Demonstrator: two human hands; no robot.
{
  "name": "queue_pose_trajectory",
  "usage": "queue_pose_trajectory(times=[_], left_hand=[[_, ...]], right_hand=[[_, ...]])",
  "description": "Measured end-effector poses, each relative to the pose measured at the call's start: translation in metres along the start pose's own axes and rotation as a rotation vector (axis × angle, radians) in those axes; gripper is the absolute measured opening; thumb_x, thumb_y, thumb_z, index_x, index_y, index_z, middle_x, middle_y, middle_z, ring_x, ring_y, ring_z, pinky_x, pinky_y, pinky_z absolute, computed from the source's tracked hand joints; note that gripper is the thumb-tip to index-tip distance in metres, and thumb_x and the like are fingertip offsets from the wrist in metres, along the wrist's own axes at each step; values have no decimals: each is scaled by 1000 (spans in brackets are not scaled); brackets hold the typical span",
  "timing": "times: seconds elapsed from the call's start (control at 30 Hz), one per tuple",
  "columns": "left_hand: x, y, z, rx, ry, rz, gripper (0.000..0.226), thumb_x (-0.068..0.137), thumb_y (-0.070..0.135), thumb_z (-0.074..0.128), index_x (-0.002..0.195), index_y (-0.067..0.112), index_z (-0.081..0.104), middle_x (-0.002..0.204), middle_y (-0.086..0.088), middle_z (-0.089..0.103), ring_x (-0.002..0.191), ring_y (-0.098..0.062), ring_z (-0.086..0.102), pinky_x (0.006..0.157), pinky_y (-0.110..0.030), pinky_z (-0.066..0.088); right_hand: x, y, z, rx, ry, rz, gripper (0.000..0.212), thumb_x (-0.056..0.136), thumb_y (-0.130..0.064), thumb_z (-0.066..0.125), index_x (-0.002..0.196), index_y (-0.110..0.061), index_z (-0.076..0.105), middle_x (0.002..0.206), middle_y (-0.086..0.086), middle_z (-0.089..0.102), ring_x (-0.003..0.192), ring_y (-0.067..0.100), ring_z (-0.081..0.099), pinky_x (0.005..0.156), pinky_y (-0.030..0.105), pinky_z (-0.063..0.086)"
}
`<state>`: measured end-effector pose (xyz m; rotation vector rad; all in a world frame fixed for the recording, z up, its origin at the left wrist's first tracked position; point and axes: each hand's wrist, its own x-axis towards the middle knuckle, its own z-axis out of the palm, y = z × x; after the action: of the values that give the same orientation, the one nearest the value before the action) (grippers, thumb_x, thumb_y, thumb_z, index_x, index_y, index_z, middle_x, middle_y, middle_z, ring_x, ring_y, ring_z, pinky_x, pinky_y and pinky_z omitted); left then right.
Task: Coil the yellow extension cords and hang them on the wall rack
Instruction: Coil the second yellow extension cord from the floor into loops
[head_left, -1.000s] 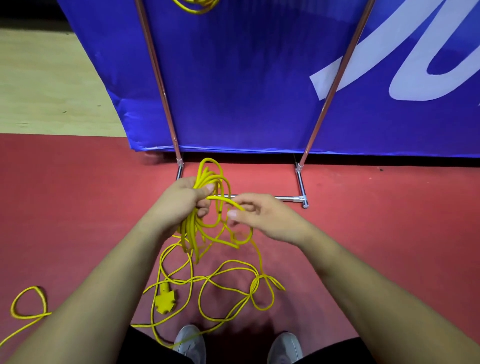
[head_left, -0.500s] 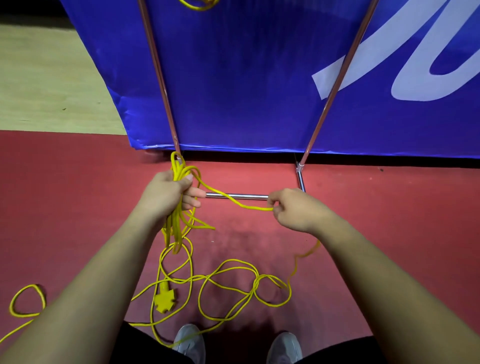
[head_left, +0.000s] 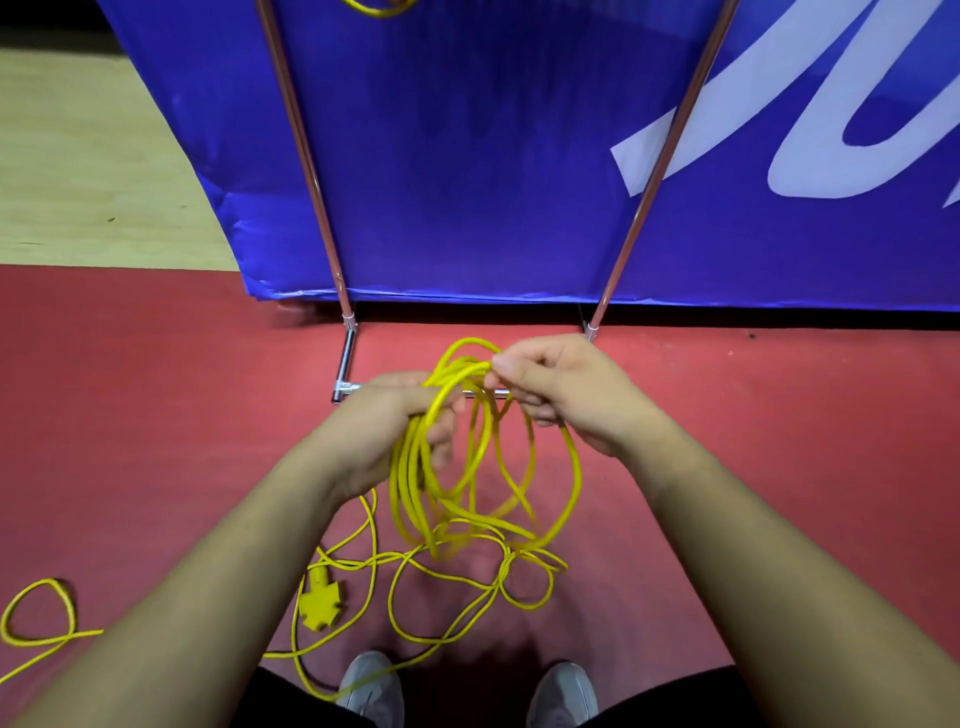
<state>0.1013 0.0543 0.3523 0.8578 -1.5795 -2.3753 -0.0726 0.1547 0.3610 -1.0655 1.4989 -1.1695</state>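
Note:
A yellow extension cord (head_left: 415, 483) hangs in several loops from my left hand (head_left: 384, 421), which grips the top of the bundle. My right hand (head_left: 561, 389) pinches a strand of the same cord at the top of a fresh loop, right beside the left hand. The rest of the cord lies tangled on the red floor below, ending in a yellow multi-outlet plug (head_left: 319, 605). Another yellow cord (head_left: 379, 6) shows at the top edge, hanging on the metal rack (head_left: 306, 156).
The rack's chrome poles and base bar (head_left: 345, 364) stand in front of a blue banner (head_left: 493, 156). A loose cord loop (head_left: 36, 618) lies at the lower left. My two grey shoes (head_left: 371, 686) are at the bottom. Wooden floor lies at the far left.
My right hand, which had pulled a strand out to the right, has come back to the left hand with a new loop. The hanging bundle has grown.

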Motion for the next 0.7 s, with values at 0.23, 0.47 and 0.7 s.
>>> queue_pose_trajectory(times=[0.23, 0.47, 0.7], left_hand=[[1, 6, -17, -64, 81, -30, 19, 95, 12, 46, 76, 12, 45, 48, -1, 38, 35, -14, 36, 40, -21, 32], [-4, 0, -10, 130, 42, -149, 9, 96, 10, 48, 93, 2, 52, 71, -27, 69, 58, -33, 70, 48, -29, 55], [-1, -5, -6, 24, 28, -57, 13, 94, 12, 49, 83, 5, 51, 51, -5, 42, 34, -13, 35, 41, -21, 29]], right_hand=[[-7, 32, -32, -163, 37, 117, 7, 90, -9, 66, 84, -13, 64, 62, 7, 52, 49, 12, 41, 47, 23, 33], [-5, 6, -19, -549, -23, 7, 16, 91, -14, 64, 76, -16, 70, 54, -8, 50, 49, 3, 41, 52, 19, 34], [0, 1, 28, -565, -45, -140, 19, 90, -20, 66, 77, -6, 68, 50, -9, 48, 49, 3, 44, 51, 18, 35]])
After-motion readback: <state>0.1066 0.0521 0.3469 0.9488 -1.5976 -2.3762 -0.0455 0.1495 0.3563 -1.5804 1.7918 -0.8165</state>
